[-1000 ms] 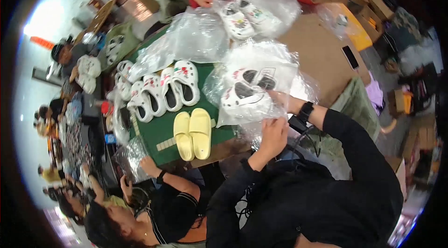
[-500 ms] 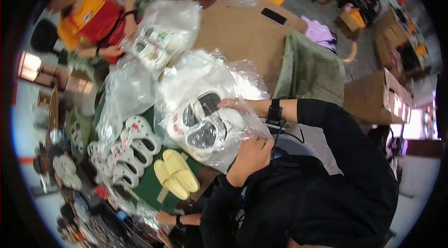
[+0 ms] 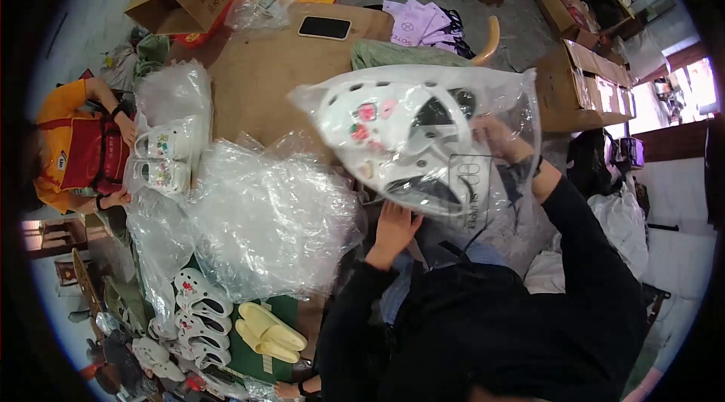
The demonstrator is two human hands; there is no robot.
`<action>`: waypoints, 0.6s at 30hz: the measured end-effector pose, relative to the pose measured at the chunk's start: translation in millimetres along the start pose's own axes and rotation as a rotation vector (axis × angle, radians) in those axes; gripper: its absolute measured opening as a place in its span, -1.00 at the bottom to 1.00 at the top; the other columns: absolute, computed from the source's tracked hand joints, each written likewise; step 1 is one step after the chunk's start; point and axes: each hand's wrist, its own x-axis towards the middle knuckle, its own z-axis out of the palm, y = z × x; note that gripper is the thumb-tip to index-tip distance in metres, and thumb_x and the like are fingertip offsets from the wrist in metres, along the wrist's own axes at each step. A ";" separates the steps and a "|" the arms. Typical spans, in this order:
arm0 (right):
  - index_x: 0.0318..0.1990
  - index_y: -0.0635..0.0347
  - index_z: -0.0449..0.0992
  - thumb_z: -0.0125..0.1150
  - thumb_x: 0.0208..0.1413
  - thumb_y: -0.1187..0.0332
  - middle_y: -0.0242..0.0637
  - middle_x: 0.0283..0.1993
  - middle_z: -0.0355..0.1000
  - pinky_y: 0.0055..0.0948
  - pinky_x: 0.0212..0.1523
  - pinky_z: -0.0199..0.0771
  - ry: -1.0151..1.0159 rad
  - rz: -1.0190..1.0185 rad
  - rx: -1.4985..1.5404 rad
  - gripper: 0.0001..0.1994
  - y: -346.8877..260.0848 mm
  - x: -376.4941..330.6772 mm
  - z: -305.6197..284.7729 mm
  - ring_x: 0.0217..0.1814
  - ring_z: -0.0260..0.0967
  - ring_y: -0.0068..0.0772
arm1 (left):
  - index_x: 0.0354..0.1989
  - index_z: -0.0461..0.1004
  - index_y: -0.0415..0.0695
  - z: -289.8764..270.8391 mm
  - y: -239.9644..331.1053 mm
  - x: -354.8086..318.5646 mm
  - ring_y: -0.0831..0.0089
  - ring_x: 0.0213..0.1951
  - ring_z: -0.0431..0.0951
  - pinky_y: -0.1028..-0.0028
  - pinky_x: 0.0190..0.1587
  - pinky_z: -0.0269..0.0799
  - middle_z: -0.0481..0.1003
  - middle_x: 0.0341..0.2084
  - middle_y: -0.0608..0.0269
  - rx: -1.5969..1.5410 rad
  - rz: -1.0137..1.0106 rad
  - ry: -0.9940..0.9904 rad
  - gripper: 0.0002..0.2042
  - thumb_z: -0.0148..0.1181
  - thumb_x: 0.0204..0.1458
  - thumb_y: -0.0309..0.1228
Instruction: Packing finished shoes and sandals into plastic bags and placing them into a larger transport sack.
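A pair of white clogs (image 3: 385,119) with pink and red charms sits inside a clear plastic bag (image 3: 521,96), raised over the table's near right edge. My right hand (image 3: 498,134) grips the bagged pair at the heel end; clear plastic overlaps its fingers. Below the bag, by the table edge, is my left hand (image 3: 396,228), its fingers loosely stretched and the tips partly hidden. To its left lies a pile of clear plastic bags (image 3: 268,213) on the brown tabletop (image 3: 260,77).
A co-worker in orange and red (image 3: 83,141) handles another bagged white pair (image 3: 162,153) at left. Nearer are several white clogs (image 3: 200,319) and yellow slippers (image 3: 270,332). A phone (image 3: 325,27), lilac bags (image 3: 419,23) and cardboard boxes (image 3: 578,88) lie beyond.
The bagged clogs have been lifted off the plastic pile and moved right, with my right hand on them. My left hand has let go of the bag. The view has turned.
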 end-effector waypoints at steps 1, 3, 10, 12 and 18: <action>-0.19 0.25 0.46 0.05 0.08 0.25 -0.28 -0.20 0.42 -0.53 -0.12 0.36 0.190 0.054 0.016 -0.74 20.9 -17.6 -35.3 -0.17 0.35 -0.48 | -0.12 0.32 -0.28 17.6 -7.7 17.6 0.02 0.02 0.28 0.14 0.13 0.12 0.36 -0.12 -0.08 0.021 0.042 -0.058 -0.50 0.24 -0.24 -0.24; -0.20 0.27 0.45 0.05 0.07 0.26 -0.28 -0.25 0.42 -0.54 -0.15 0.36 0.357 0.118 0.036 -0.74 40.2 -32.9 -71.9 -0.22 0.36 -0.47 | 0.09 0.17 -0.25 54.8 -31.7 34.4 0.15 0.16 0.14 0.20 0.25 -0.13 0.29 0.00 -0.01 0.261 -0.002 -0.272 -0.29 0.29 -0.29 -0.22; -0.18 0.25 0.42 0.11 -0.01 0.34 -0.34 -0.32 0.38 -0.48 -0.29 0.39 0.227 0.136 -0.482 -0.75 53.0 -18.2 -89.9 -0.33 0.33 -0.51 | 0.20 0.09 -0.17 123.2 -112.4 2.1 0.32 0.11 0.26 0.25 0.30 -0.33 0.43 -0.10 0.09 0.738 -0.504 -0.574 -0.55 -0.27 0.13 -0.32; -0.11 0.25 0.37 0.13 -0.05 0.40 -0.35 -0.30 0.37 -0.48 -0.31 0.39 0.335 0.293 -0.304 -0.70 55.1 -19.5 -82.6 -0.32 0.33 -0.52 | 0.21 0.10 -0.14 122.0 -84.9 18.1 0.30 -0.02 0.37 0.24 0.30 -0.35 0.48 -0.24 0.14 0.612 -0.507 -0.779 -0.55 -0.25 0.11 -0.34; -0.06 0.29 0.27 0.15 -0.13 0.42 -0.25 -0.18 0.33 -0.34 -0.22 0.40 0.384 0.276 0.185 -0.58 115.5 35.8 -40.0 -0.18 0.32 -0.40 | -0.32 0.50 -0.07 105.6 -42.5 -21.2 0.28 -0.44 0.53 0.19 -0.17 0.29 0.48 -0.58 0.17 0.520 -0.157 -0.639 -0.80 -0.01 -0.13 -0.42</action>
